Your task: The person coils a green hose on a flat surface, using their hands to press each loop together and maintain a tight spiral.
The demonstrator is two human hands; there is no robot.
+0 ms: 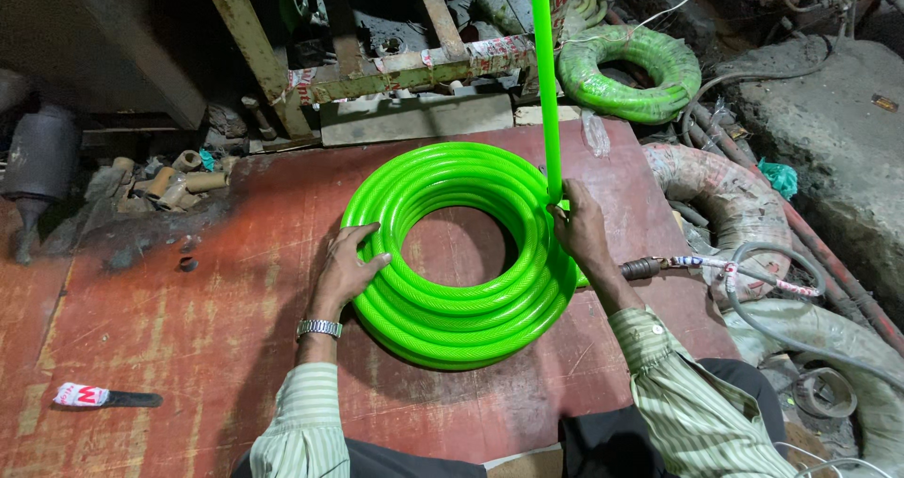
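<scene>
A coil of bright green hose (452,299) lies flat on a red-brown board (188,299). My left hand (350,263) rests open on the coil's left side, fingers spread over the loops; a metal watch sits on that wrist. My right hand (579,231) grips the hose at the coil's right edge, where a straight run of the same green hose (543,73) rises up out of the frame.
A second green hose coil wrapped in clear plastic (629,71) lies at the back right. A knife with a taped handle (104,398) lies at the left front. Short cardboard tubes (179,178), a rusty metal frame (377,68), grey hoses and wrapped bundles (734,205) crowd the edges.
</scene>
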